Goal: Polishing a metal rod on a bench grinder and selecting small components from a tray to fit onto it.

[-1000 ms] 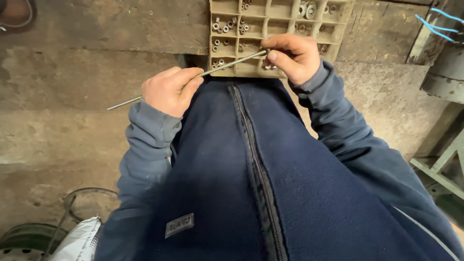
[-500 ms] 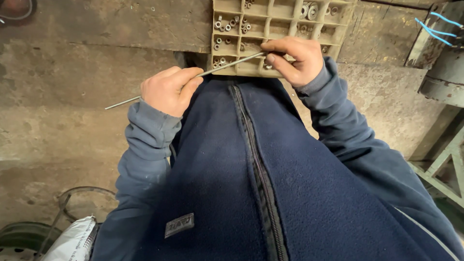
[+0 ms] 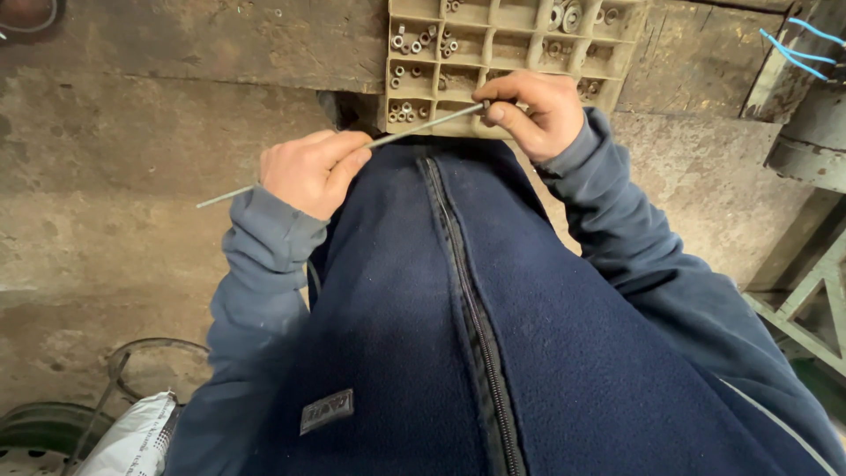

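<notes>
My left hand (image 3: 308, 172) is closed around the middle of a thin grey metal rod (image 3: 414, 130), whose free end sticks out to the left past my wrist. At the rod's right end, my right hand (image 3: 533, 113) pinches the tip between thumb and fingers; whatever small part may sit there is hidden by the fingers. Both hands are held in front of my chest, just above my dark blue zipped fleece jacket (image 3: 458, 335). Right behind the hands lies a beige plastic compartment tray (image 3: 493, 40) holding several small nuts and washers.
A rough concrete floor (image 3: 132, 176) spans the left and middle. At the lower left lie a white sack (image 3: 132, 436), a wire ring and a green round object. A greenish metal frame (image 3: 811, 300) and a grey part with blue wires (image 3: 797, 44) stand at right.
Both hands have stayed on the rod, with the right hand's fingers shifting slightly at its tip. The view has drifted only a little.
</notes>
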